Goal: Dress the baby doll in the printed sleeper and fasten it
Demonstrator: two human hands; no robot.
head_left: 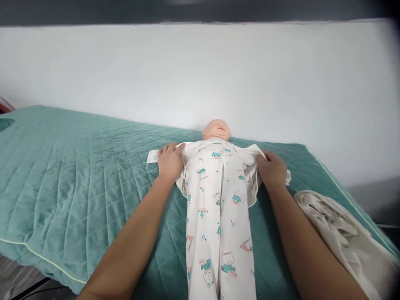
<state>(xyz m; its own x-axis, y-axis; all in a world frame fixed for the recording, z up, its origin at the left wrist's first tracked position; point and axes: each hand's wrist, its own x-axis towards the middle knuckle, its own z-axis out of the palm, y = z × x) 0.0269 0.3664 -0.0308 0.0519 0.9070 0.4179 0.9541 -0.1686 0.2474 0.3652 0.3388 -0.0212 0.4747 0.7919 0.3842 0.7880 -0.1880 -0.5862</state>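
Note:
A baby doll (216, 130) lies on its back with its head toward the wall. A white baby garment (203, 200) printed with small animals and houses covers its body, the legs stretching toward me. My left hand (171, 161) grips the garment at the sleeve on the left, and the cuff sticks out beyond my fingers. On the other side my right hand (272, 168) pinches the garment's cloth near the sleeve, with a bit of white fabric showing past the wrist. The doll's arms are hidden.
Everything lies on a green quilted bed cover (93, 179) with pale piping along its edge. A crumpled cream cloth (340, 233) rests at the right beside my forearm. The white wall (187, 75) rises directly behind the doll's head.

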